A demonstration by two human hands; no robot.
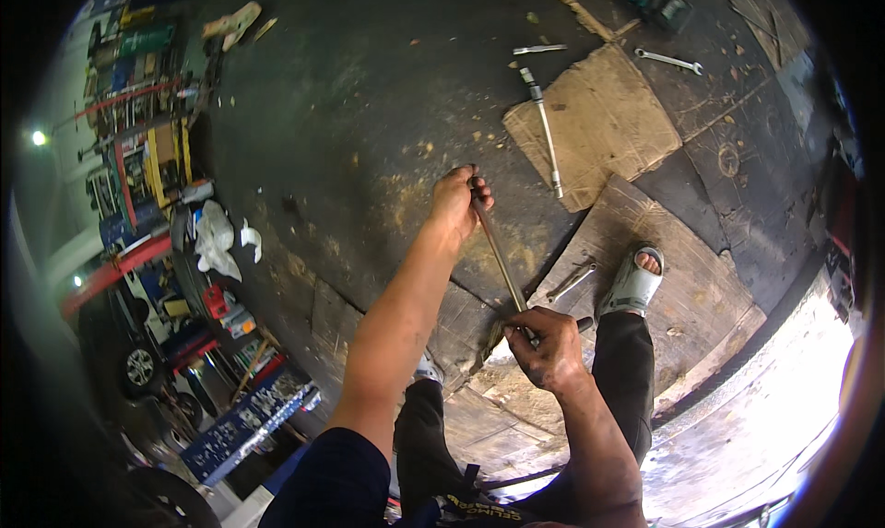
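Long metal rod (498,252), held over the dark workshop floor (369,86), running from far-left to near-right between your two hands. It looks stiff, fairly heavy and probably greasy, so grip it near both ends, as you do here. Your left hand (458,199) is fisted around the far end, the fingers wrapped tight and the rod emerging beneath them. Your right hand (546,339) clamps the near end, the fingers curled over it beside a dark fitting. Just right lie a wrench (572,279) and your sandalled foot (634,284) on cardboard sheets (599,123); farther off, a socket extension bar (546,132) and a spanner (670,61).
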